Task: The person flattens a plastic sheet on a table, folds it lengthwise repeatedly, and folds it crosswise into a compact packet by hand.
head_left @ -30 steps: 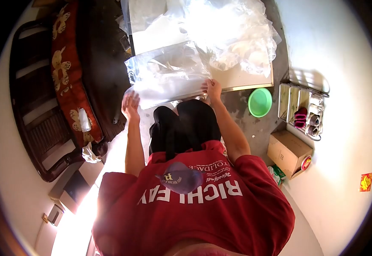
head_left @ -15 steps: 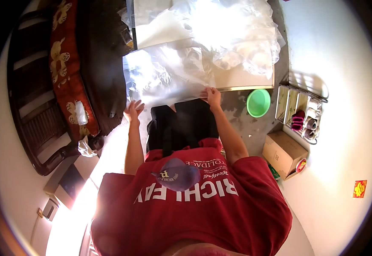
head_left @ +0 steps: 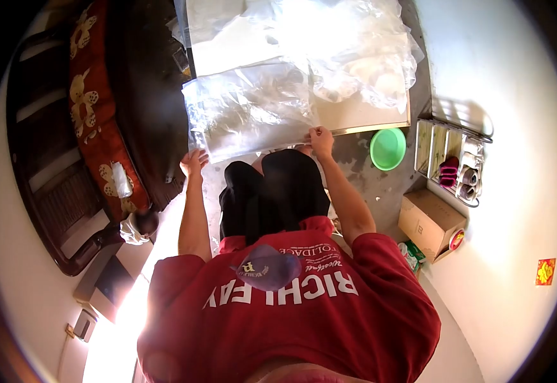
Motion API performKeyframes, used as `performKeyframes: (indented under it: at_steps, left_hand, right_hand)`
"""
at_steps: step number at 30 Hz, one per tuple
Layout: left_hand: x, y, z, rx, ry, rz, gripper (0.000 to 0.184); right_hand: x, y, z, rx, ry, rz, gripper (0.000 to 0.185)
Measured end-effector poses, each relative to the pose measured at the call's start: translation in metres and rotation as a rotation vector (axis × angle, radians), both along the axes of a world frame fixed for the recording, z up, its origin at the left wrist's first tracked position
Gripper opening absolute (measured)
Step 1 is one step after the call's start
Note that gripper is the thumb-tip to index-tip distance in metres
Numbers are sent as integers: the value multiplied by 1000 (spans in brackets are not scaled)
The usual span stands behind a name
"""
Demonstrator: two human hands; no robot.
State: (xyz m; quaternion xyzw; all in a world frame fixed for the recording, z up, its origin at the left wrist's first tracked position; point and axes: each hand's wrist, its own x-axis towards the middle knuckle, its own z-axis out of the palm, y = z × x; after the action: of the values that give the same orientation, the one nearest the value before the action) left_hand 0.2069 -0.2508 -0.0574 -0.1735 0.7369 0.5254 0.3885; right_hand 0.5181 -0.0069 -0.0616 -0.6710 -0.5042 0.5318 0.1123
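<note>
A wide, flat clear plastic sheet (head_left: pixel 246 108) lies over the near left part of the table, its front edge hanging toward my knees. Whether it is a single layer or a bag, I cannot tell. My left hand (head_left: pixel 194 163) pinches its near left corner. At the near right corner, my right hand (head_left: pixel 320 140) is closed on the same edge, close to the table's front. Between the hands the edge is drawn fairly straight, and the surface is shiny with wrinkles.
More crumpled clear plastic (head_left: pixel 374 70) is heaped on the table (head_left: pixel 361 118), partly lost in glare. A green basin (head_left: pixel 387 149) stands on the floor at right, near a shoe rack (head_left: pixel 441 153) and a cardboard box (head_left: pixel 430 220). A dark wooden bench (head_left: pixel 48 140) with a red flowered cover is at left.
My left hand's fingers have gone from spread to closed on the plastic's corner. The front edge now lies straighter and flatter. My right hand has stayed on its corner.
</note>
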Motion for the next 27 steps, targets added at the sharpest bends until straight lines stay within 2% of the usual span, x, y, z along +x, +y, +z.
performKeyframes:
  at_steps: [5,8,18,20,25,27]
  left_hand:
    - [3,-13,-23,-198,198,-145,17]
    - [4,-16,-27,-311,246,-239,19]
    - [4,-18,-27,-375,314,-275,22]
    - [4,-18,-28,-316,276,-244,22]
    - [6,-10,-20,-319,308,-240,24]
    - [4,-6,-12,-415,216,-340,32]
  right_hand:
    - [-9,8,18,122,-31,43,16]
    - [-5,14,3,167,-30,70,16]
    - [-3,21,-7,76,-107,59,20]
    - [-3,20,-5,72,-73,41,21]
    - [-20,25,29,-16,-3,-56,22]
    - [-20,25,35,-14,5,-59,25]
